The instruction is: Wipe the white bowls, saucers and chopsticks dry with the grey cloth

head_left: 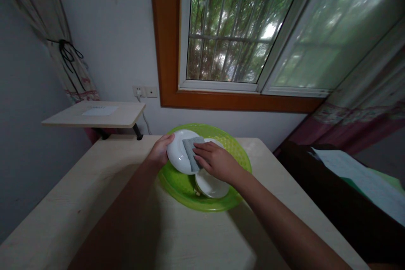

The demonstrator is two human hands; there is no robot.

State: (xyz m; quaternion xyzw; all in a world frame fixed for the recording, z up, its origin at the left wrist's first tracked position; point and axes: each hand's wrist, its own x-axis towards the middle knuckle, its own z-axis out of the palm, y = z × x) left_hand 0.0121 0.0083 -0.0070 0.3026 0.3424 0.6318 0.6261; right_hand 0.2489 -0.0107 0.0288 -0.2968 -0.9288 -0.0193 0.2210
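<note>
My left hand [160, 149] grips the left rim of a white plate [177, 154], which is tilted over a green plastic basin [177, 185]. Against the plate's face, my right hand [217, 161] presses a grey cloth [190, 152] with its fingers laid over it. More white dishes, one of them a bowl or plate [212, 185], lie in the basin below my right hand. A small pale object beside that dish is too small to make out. My right hand and forearm hide part of the basin and dishes.
The basin stands on a pale wooden table [196, 240]. A small raised shelf [95, 114] with a paper label [100, 111] is at the back left. Behind are a wall socket [139, 91] and a wood-framed window [237, 100]. Papers [357, 177] lie on a dark surface at right.
</note>
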